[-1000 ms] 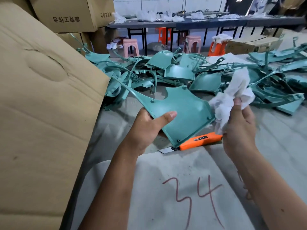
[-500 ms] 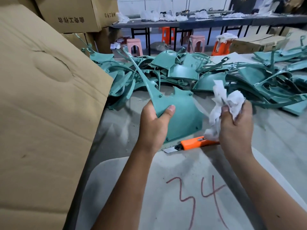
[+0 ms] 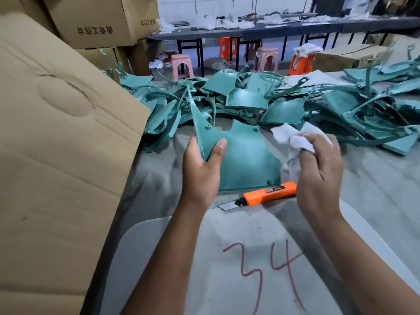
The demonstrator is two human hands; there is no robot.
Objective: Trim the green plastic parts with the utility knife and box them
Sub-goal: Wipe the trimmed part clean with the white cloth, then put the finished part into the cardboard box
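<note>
A person's left hand (image 3: 201, 169) grips a green plastic part (image 3: 245, 160) by its left edge, holding it upright above the tabletop (image 3: 375, 189). The right hand (image 3: 318, 176) clutches a crumpled white cloth (image 3: 295, 138) just right of the part. An orange utility knife (image 3: 263, 195), blade out, lies untouched just below the part. More green parts (image 3: 250, 98) are heaped behind it; a cardboard box (image 3: 56, 144) stands to its left. This looks like wiping or inspection; next probably comes boxing, a leftward reach.

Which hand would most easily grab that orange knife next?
Probably the right hand: it hovers just above the utility knife, though it holds a white cloth. The left hand grips the green part.
</note>
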